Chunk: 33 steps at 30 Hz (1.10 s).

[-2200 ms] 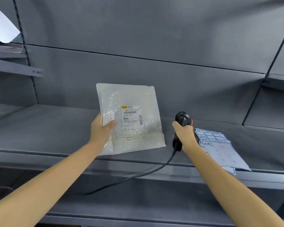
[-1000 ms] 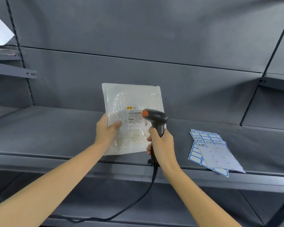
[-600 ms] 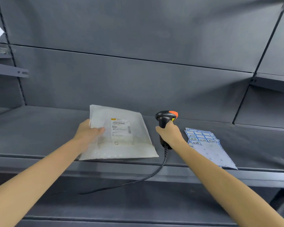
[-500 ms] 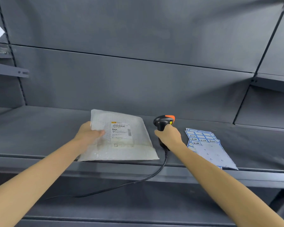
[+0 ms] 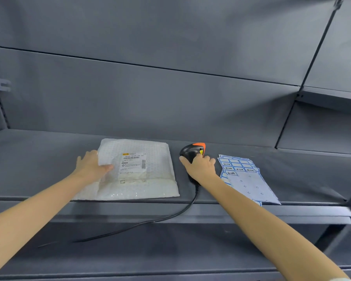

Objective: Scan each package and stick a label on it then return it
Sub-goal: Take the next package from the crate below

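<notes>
Grey metal shelf (image 5: 39, 159), matte, flat. White bubble mailer (image 5: 150, 179), square, dimpled, flat on shelf, printed label on top. Blue-bordered sticker sheets (image 5: 249, 179), fanned, right of scanner. Black scanner (image 5: 190, 154), orange-tipped, corded, gripped by right hand (image 5: 201, 169). Left hand (image 5: 91, 166) flat on mailer's left edge, fingers relaxed.
</notes>
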Motion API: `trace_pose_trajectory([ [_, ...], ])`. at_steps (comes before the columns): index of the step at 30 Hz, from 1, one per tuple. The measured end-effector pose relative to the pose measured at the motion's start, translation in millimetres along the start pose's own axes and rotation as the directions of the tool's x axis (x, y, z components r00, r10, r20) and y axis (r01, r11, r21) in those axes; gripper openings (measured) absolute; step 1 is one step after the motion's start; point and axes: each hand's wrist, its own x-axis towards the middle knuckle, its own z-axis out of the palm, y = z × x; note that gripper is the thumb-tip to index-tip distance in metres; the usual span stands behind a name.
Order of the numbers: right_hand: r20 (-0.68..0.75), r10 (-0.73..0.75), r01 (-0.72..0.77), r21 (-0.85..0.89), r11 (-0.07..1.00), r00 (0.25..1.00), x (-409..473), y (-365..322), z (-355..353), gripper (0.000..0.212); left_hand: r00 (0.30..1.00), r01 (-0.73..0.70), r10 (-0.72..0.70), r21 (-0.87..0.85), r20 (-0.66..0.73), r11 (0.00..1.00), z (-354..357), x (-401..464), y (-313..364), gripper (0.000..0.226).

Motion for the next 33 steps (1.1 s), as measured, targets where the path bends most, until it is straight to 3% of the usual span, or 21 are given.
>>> trace_pose_trajectory([
  [3,-0.039,0.059,-0.057,0.048,0.997,0.997,5,18,-13,0.069,1.0,0.002,0.001,0.167,-0.016,0.986,4,7,-5,0.065],
  [7,0.0,0.308,-0.308,0.023,0.951,0.951,16,73,-47,0.045,0.992,0.042,-0.024,0.143,-0.124,0.989,6,5,-17,0.071],
  [9,0.059,0.447,-0.447,-0.017,0.894,0.893,18,104,-65,0.048,0.989,0.033,-0.018,0.1,-0.148,0.994,5,2,-15,0.079],
  [14,0.336,0.434,-0.388,-0.197,0.9,0.836,18,146,-86,0.07,0.979,-0.063,0.04,-0.106,-0.201,0.992,8,-5,6,0.055],
  [18,0.373,0.441,-0.384,-0.219,0.897,0.816,20,154,-90,0.077,0.984,-0.051,0.029,-0.125,-0.175,0.991,13,-8,18,0.046],
  [22,0.474,0.452,-0.502,-0.023,0.864,0.756,27,170,-94,0.063,0.975,-0.021,-0.011,-0.14,-0.224,0.99,9,-11,20,0.039],
  [25,0.511,0.438,-0.539,0.06,0.84,0.74,28,176,-96,0.064,0.966,-0.007,-0.033,-0.155,-0.257,0.988,4,-16,20,0.039],
  [30,0.336,0.343,-0.451,0.331,0.829,0.877,24,172,-104,0.053,0.957,-0.014,-0.036,-0.169,-0.288,0.985,-1,-21,24,0.04],
  [33,0.285,0.22,-0.348,0.558,0.753,0.933,22,152,-123,0.037,0.943,-0.093,0.001,-0.259,-0.333,0.961,-1,-24,30,0.036],
])
